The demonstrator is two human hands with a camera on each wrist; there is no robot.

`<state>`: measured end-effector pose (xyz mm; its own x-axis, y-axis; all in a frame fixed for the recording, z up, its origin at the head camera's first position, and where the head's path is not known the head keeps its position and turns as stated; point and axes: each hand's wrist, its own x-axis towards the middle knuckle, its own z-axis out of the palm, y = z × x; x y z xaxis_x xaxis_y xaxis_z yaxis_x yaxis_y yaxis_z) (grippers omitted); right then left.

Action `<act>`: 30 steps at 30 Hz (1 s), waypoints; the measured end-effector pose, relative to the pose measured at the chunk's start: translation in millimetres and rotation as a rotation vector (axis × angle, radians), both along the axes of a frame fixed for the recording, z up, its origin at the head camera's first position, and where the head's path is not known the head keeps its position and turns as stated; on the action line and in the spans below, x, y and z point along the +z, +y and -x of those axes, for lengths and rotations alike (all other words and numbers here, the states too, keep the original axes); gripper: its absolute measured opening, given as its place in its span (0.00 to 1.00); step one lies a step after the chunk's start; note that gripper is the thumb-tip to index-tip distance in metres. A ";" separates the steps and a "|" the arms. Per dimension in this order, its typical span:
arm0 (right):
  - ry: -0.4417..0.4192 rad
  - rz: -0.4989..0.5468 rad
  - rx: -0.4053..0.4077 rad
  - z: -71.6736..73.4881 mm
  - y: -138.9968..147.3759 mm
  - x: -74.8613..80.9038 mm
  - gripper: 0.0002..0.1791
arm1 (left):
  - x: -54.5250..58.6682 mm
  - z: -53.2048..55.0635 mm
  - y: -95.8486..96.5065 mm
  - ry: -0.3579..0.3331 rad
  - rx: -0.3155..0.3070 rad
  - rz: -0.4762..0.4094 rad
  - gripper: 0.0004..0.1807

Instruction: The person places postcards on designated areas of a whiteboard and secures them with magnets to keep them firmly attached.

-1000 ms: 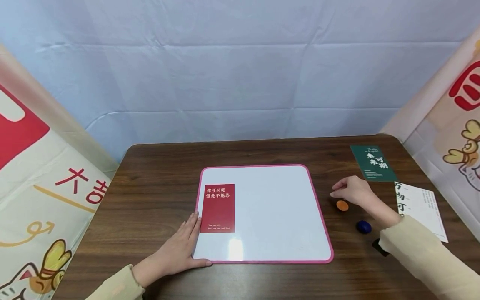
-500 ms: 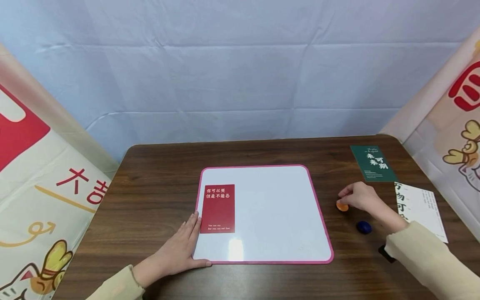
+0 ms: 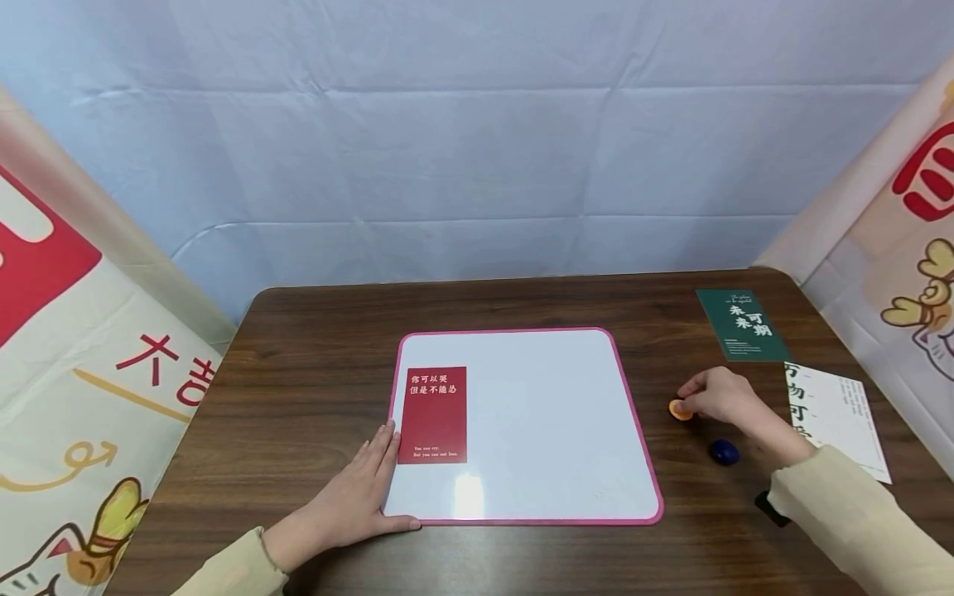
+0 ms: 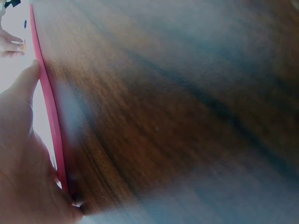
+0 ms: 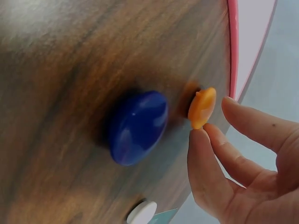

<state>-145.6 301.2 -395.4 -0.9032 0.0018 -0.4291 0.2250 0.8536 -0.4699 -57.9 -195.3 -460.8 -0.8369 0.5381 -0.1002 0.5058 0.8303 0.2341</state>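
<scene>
My right hand (image 3: 719,396) reaches down to an orange round button-like magnet (image 5: 202,107) on the wooden table. In the right wrist view one fingertip touches the near edge of this orange piece, while another digit stands slightly apart from its far side. Close by lies a bigger dark blue round piece (image 5: 138,128) of the same shape. My left hand (image 3: 354,497) rests flat at the lower left corner of a whiteboard (image 3: 544,414) with a pink rim, fingers straight along its edge. A red card (image 3: 435,415) with white writing lies on the board's left part.
A green card (image 3: 742,324) and a white card (image 3: 838,422) lie at the table's (image 3: 320,372) right side. A white disc (image 5: 142,213) shows in the right wrist view. Some black object (image 3: 771,508) sits beside my right sleeve. Printed cloths hang left and right.
My right hand has come down and slightly right, its fingertips now at the orange magnet. The left hand, board and cards have stayed put.
</scene>
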 end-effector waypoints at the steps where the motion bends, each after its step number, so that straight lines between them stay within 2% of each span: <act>1: -0.005 0.006 -0.004 0.0 0.3 -0.7 0.14 | -0.2 -0.1 0.0 0.003 0.001 -0.001 0.62; 10: -0.003 0.044 -0.019 0.0 1.3 -5.7 0.11 | 1.9 -1.1 0.8 -0.019 0.007 0.000 0.62; 16: -0.009 0.055 -0.013 0.7 1.3 -6.1 0.10 | 2.0 -1.0 0.7 -0.008 0.002 0.004 0.62; 22: -0.042 0.085 -0.031 3.3 1.2 -7.2 0.10 | 2.7 -1.0 0.7 -0.014 0.003 0.013 0.62; 30: -0.099 0.187 -0.056 8.7 1.1 -5.6 0.10 | 3.9 -0.5 1.0 -0.019 0.002 0.013 0.62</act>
<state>-154.3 302.3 -401.0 -0.8575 -0.0371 -0.5131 0.3226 0.7382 -0.5925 -57.5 -194.4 -456.9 -0.8356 0.5354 -0.1228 0.5001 0.8340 0.2329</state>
